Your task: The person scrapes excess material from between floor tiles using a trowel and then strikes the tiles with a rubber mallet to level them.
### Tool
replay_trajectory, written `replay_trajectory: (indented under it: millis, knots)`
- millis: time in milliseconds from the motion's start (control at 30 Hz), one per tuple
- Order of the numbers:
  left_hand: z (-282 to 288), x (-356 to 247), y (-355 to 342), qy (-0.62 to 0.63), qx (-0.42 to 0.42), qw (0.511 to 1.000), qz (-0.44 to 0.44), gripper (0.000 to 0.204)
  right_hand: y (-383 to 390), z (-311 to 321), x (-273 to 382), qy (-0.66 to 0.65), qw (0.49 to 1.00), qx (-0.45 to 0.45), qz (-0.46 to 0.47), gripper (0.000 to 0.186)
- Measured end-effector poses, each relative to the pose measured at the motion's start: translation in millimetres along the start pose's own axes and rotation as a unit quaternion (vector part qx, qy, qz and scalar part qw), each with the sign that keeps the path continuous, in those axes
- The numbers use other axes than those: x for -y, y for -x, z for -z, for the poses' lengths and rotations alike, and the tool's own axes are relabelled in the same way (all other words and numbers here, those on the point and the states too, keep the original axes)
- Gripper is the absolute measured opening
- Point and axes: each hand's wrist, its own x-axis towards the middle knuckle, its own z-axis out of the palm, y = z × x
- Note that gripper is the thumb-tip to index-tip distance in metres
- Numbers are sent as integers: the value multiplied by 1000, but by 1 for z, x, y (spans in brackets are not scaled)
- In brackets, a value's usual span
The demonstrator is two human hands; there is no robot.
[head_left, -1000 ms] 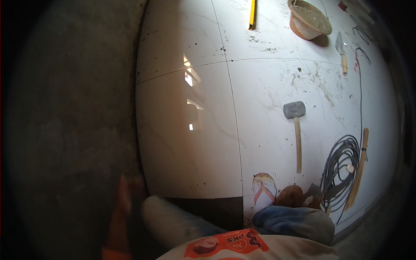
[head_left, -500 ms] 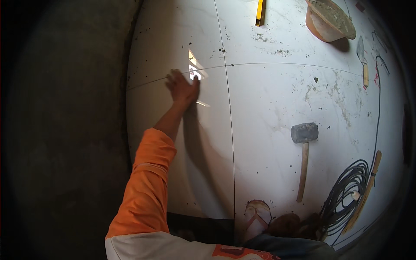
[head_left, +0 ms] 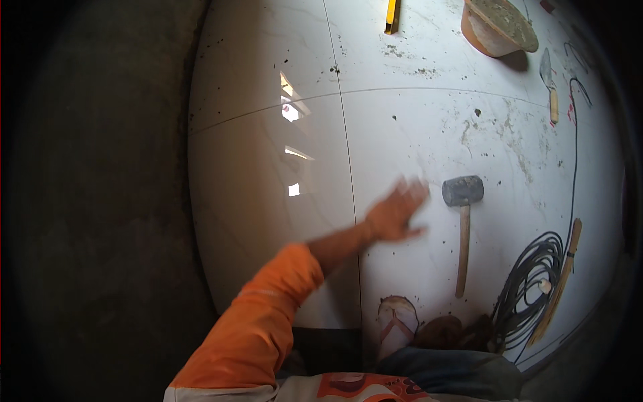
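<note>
Left hand [head_left: 395, 213] stretched out over the white floor tiles [head_left: 268, 221], blurred, fingers spread and loose, holding nothing, just left of a rubber mallet [head_left: 462, 228]. Right hand nowhere in view. Orange sleeve [head_left: 258, 321] running up from the lower edge toward that hand. Mallet flat on the tile, well right of the long tile joint, long axis near upright in the picture: dark grey head at the far end, pale wooden handle pointing back toward the body, tilted slightly left at its lower tip. Further right, a coil of black cable [head_left: 529, 288] with a wooden stick [head_left: 559, 285] leaning along its right side (touching or only beside, cannot tell). Near the lower edge, a sandalled foot [head_left: 396, 325] on the tile. At the far end, a round bowl [head_left: 497, 27] caked with grey mortar, a trowel [head_left: 549, 84] with wooden handle just right of it, and a yellow tool [head_left: 390, 15] at the top edge. Tiles speckled with mortar crumbs, bright window glints left of the joint. Tiled area ending on the left at bare grey concrete [head_left: 107, 201]; broad open tile left of the hand and between hand and bowl.
</note>
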Motion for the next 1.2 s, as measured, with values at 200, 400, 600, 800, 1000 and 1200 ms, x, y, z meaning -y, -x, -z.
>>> replay_trajectory:
  millis: [200,400,600,800,1000,1200]
  knots:
    - [-58,-228,118,516,180,836,59,43,-37,109,26,303,903,-123,279,31]
    - [15,-214,238,322,74,921,206,10,-43,113,243,-115,884,-401,210,46]
    - [134,-216,393,242,485,726,423,50,-68,95,296,-64,928,-348,114,51]
    - [258,-225,422,83,544,775,311,59,-74,98,284,-138,913,-373,86,42]
    - [300,-59,321,242,547,667,444,47,3,102,324,-197,921,-307,137,51]
    - [165,107,232,-272,110,884,365,78,70,103,436,-80,934,-110,330,50]
